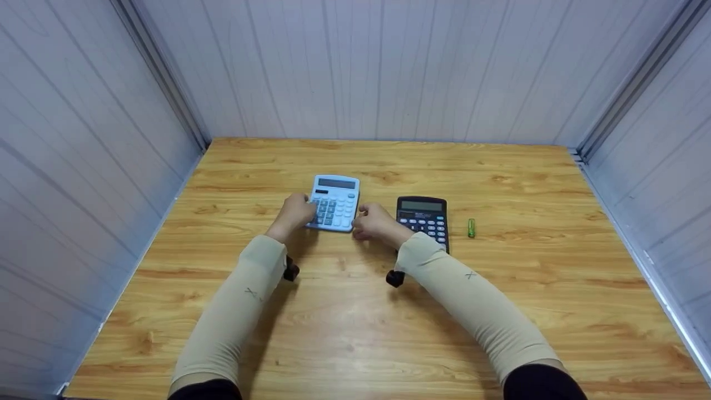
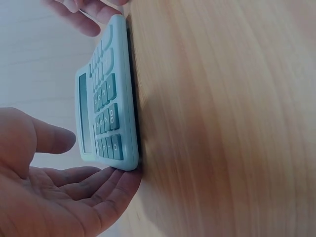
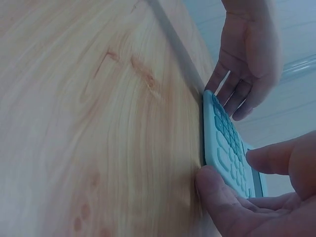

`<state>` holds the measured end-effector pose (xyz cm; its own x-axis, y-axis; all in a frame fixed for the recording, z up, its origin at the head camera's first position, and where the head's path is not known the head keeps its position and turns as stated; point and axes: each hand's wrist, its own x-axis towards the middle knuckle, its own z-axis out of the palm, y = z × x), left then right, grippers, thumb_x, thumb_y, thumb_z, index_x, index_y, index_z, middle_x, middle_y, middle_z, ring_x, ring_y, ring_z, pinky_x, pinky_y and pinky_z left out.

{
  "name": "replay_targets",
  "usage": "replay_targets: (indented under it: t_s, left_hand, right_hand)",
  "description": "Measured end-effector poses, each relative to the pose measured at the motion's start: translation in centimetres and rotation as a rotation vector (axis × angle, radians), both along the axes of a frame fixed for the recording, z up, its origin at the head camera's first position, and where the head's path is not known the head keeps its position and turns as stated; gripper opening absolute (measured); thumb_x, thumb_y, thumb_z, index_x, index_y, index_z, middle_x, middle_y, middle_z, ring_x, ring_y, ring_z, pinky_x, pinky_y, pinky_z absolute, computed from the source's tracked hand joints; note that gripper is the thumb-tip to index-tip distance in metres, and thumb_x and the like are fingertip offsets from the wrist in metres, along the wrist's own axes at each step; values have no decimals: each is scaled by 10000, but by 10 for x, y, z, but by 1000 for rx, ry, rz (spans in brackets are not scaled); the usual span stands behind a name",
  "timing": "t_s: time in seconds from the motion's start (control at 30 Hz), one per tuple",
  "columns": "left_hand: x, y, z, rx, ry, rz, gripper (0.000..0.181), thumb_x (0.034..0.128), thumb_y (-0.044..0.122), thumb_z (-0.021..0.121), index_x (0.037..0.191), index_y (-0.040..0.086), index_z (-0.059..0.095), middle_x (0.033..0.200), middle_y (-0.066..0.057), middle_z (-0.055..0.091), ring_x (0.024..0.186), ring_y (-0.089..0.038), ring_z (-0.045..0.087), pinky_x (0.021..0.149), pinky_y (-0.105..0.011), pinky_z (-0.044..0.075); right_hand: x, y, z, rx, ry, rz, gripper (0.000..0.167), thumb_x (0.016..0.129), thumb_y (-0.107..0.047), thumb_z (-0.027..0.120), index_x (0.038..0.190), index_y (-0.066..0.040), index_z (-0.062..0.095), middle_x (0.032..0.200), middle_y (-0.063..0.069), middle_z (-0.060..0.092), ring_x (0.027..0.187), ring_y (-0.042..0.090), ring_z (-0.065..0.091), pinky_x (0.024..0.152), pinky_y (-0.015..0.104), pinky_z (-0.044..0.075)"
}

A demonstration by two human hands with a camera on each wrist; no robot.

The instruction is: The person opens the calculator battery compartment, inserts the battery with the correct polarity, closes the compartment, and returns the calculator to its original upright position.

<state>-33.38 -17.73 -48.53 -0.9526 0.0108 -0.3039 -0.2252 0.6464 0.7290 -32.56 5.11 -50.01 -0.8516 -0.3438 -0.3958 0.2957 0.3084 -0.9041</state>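
A light blue calculator (image 1: 335,201) lies on the wooden table, its screen toward the far side. My left hand (image 1: 296,212) is at its left edge. In the left wrist view the fingers (image 2: 111,195) of that hand meet the edge, while the thumb stands apart above the keys. At the opposite edge is my right hand (image 1: 377,223). The right wrist view shows one fingertip (image 3: 210,180) against the near corner and the thumb over the face; whether the thumb touches is unclear. Neither hand is visibly curled round the calculator (image 3: 224,143).
A black calculator (image 1: 422,214) lies to the right, partly hidden by my right forearm. Farther right is a small green battery (image 1: 471,228). White panel walls (image 1: 355,66) border the wooden table (image 1: 344,333) at the back and sides. Small black devices hang under both wrists.
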Motion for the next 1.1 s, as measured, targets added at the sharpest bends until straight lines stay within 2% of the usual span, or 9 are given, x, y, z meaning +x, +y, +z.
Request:
replay_targets:
  t_s: [0.2,0.33,0.43,0.53,0.57,0.6,0.73,0.97,1.1]
  left_hand:
    - [2,-2,-2,25,31,-2,559,1073,153,404,1539,-149,467,1391,-248,578,1238,-323,534,1123,-444,495]
    - [-3,-5,-14,63,41,-3,461,1041,107,417,1390,-145,582,1150,-179,587,1033,-272,556,858,-347,491]
    - [-3,-5,-14,60,34,-1,404,1029,72,414,1304,-136,623,1067,-155,566,945,-255,539,757,-327,444]
    - [-3,-5,-14,70,27,7,428,1026,50,407,1341,-140,626,1156,-172,613,1018,-263,565,839,-342,508]
    - [5,0,-2,58,9,21,470,1031,42,391,1414,-150,585,1249,-197,612,1104,-289,565,941,-370,530]
    - [5,-1,-2,71,1,26,497,1038,44,384,1464,-150,549,1330,-208,608,1179,-299,562,1035,-393,533]
    - [4,1,-1,125,-34,47,571,1059,55,356,1597,-130,405,1595,-245,509,1424,-328,489,1293,-478,403]
    - [0,9,-1,165,19,69,594,1031,16,321,1602,-123,410,1592,-256,528,1398,-314,508,1273,-443,421]
    - [0,13,-1,242,41,88,597,1029,2,317,1609,-96,417,1467,-225,607,1255,-254,573,1098,-334,521]
  right_hand:
    - [-2,-4,1,45,20,12,590,1072,21,544,1619,125,348,1437,307,578,923,211,696,921,346,664]
    - [-2,-4,-2,101,59,35,386,1053,38,526,1421,148,568,1149,209,676,855,202,678,766,293,643]
    - [-2,-4,-3,137,80,45,286,1040,36,510,1279,119,643,948,124,652,774,189,650,655,280,579]
    - [-2,-4,-2,142,78,37,271,1061,13,497,1280,89,637,895,98,631,743,192,641,625,291,542]
    - [-2,-4,-2,141,76,32,277,1066,9,495,1294,84,633,898,100,633,744,194,644,628,292,545]
    - [-2,-4,-2,139,73,28,284,1070,7,495,1310,82,627,905,105,635,746,197,648,631,293,549]
    - [-3,-2,-2,120,51,-5,296,1066,22,504,1337,92,600,991,132,642,769,203,667,644,283,582]
    - [-4,0,1,49,73,-87,376,1027,72,532,1399,119,570,1237,188,632,883,193,666,796,297,665]
    - [-3,4,5,55,126,-91,375,1030,63,551,1402,109,575,1195,161,649,921,195,670,907,386,669]
